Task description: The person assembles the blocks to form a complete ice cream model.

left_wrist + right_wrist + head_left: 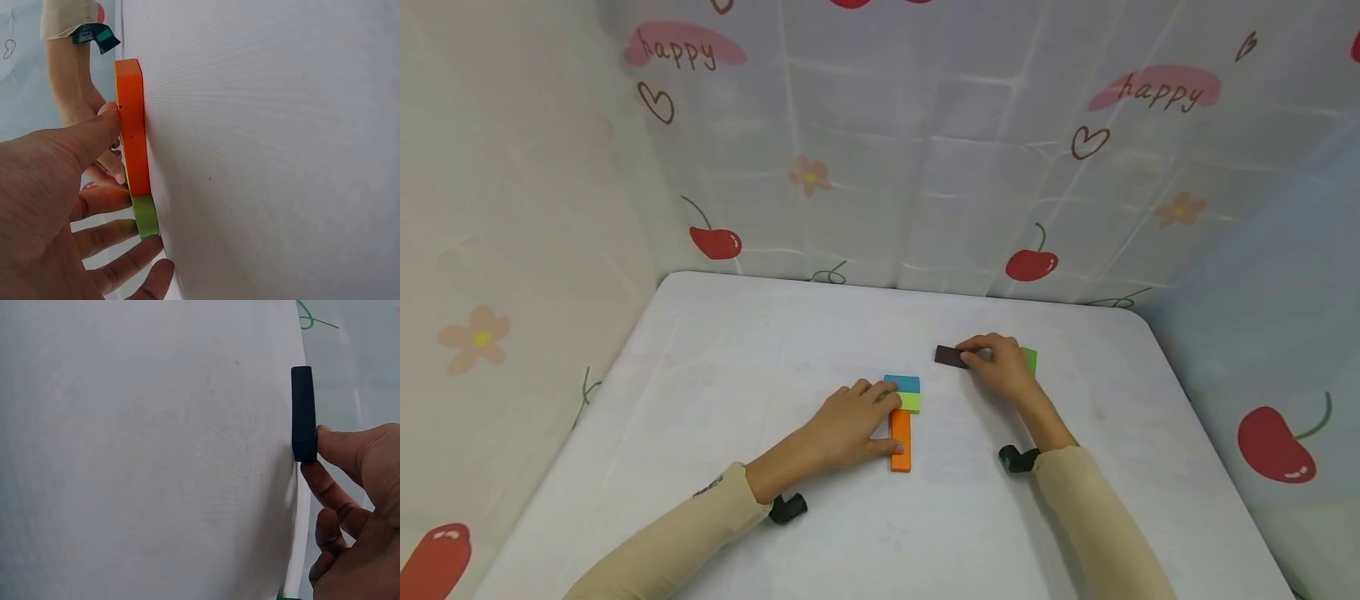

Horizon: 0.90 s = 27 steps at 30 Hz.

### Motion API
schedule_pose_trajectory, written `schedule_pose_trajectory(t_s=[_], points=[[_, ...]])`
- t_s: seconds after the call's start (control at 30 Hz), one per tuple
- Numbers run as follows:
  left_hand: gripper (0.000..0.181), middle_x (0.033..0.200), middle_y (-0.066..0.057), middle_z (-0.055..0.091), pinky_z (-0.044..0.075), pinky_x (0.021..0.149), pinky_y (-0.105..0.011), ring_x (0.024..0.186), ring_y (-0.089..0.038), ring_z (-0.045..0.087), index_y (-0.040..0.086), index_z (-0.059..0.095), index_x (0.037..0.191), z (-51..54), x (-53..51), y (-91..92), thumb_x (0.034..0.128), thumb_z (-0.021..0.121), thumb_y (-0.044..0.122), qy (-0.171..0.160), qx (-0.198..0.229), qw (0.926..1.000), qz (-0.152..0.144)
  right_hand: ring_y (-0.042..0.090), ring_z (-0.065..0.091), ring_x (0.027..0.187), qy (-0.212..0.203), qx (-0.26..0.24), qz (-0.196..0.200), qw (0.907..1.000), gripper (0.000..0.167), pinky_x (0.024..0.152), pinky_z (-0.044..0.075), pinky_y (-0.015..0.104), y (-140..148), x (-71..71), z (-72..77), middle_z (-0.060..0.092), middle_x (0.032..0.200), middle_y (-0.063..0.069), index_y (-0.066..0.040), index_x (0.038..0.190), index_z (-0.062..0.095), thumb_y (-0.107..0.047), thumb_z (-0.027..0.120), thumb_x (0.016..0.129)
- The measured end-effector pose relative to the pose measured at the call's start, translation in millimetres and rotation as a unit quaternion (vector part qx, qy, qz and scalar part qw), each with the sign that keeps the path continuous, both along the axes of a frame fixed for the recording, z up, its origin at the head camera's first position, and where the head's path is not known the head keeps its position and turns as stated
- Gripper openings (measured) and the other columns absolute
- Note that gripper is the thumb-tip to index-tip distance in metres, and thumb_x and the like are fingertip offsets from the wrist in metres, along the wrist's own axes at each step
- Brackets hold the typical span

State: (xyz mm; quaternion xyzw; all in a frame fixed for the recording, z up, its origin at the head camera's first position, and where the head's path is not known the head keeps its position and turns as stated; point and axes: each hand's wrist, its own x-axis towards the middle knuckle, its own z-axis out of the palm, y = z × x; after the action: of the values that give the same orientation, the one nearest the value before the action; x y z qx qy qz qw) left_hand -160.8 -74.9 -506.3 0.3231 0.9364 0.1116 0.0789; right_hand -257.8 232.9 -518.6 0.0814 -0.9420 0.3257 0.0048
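An orange block point(901, 442) point(132, 131) stands end-on to a light green block point(910, 402) point(145, 215), with a blue block point(904, 383) against its far side. My left hand point(850, 423) point(56, 200) lies spread along their left, thumb on the orange block and fingertips at the green and blue ones. Farther back to the right, my right hand point(1000, 367) point(362, 506) pinches the right end of a dark block point(950, 357) point(304, 412) between thumb and index finger. The other fingers are curled.
A green block point(1031, 361) lies behind the right hand, partly hidden by it. The white table point(820, 325) has its far edge beyond the dark block. Patterned curtains point(910, 167) hang at the back and sides. Black wrist devices point(1018, 459) hang below both cuffs.
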Motion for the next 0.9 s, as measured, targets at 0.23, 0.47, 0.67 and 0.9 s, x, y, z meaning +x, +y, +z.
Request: schedule_pose_trajectory(t_s=[0.23,0.47,0.67,0.9], points=[[0.067,0.170,-0.003,0.044,0.050,0.115,-0.052,0.143,-0.028,0.052,0.023,0.056,0.147,0.0,-0.1,0.5,0.0988,0.065,0.067,-0.003,0.000,1.0000,0.003,0.037,0.057,0.124,-0.019,0.002,-0.004,0.9998,0.022,0.107,0.041,0.056,-9.3,-1.6,-2.1,0.075,0.131,0.015,-0.014,0.124,0.081,-0.019,0.071,0.105],[0.066,0.170,-0.003,0.045,0.051,0.114,-0.051,0.142,-0.028,0.052,0.023,0.056,0.146,-0.8,-0.4,1.2,0.0985,0.065,0.068,0.001,0.000,1.0000,0.004,0.036,0.054,0.128,-0.037,-0.002,-0.001,0.9993,0.023,0.109,0.035,0.060,-16.8,-2.2,-2.4,0.074,0.131,0.012,-0.018,0.125,0.080,-0.024,0.070,0.105],[0.064,0.170,-0.002,0.046,0.051,0.113,-0.050,0.141,-0.027,0.053,0.023,0.057,0.144,-1.5,-0.1,1.6,0.0983,0.066,0.067,0.005,0.001,1.0000,0.004,0.036,0.053,0.131,-0.042,-0.012,0.009,0.9990,0.022,0.110,0.030,0.060,-22.7,-2.1,-2.8,0.074,0.132,0.012,-0.019,0.125,0.080,-0.024,0.070,0.106],[0.064,0.169,-0.002,0.046,0.051,0.111,-0.049,0.139,-0.027,0.053,0.023,0.057,0.144,-1.5,0.0,1.2,0.0981,0.067,0.067,0.007,0.002,1.0000,0.003,0.037,0.053,0.127,-0.039,-0.017,0.027,0.9987,0.022,0.107,0.029,0.060,-30.3,-1.7,-3.9,0.074,0.130,0.012,-0.018,0.124,0.080,-0.024,0.070,0.106]])
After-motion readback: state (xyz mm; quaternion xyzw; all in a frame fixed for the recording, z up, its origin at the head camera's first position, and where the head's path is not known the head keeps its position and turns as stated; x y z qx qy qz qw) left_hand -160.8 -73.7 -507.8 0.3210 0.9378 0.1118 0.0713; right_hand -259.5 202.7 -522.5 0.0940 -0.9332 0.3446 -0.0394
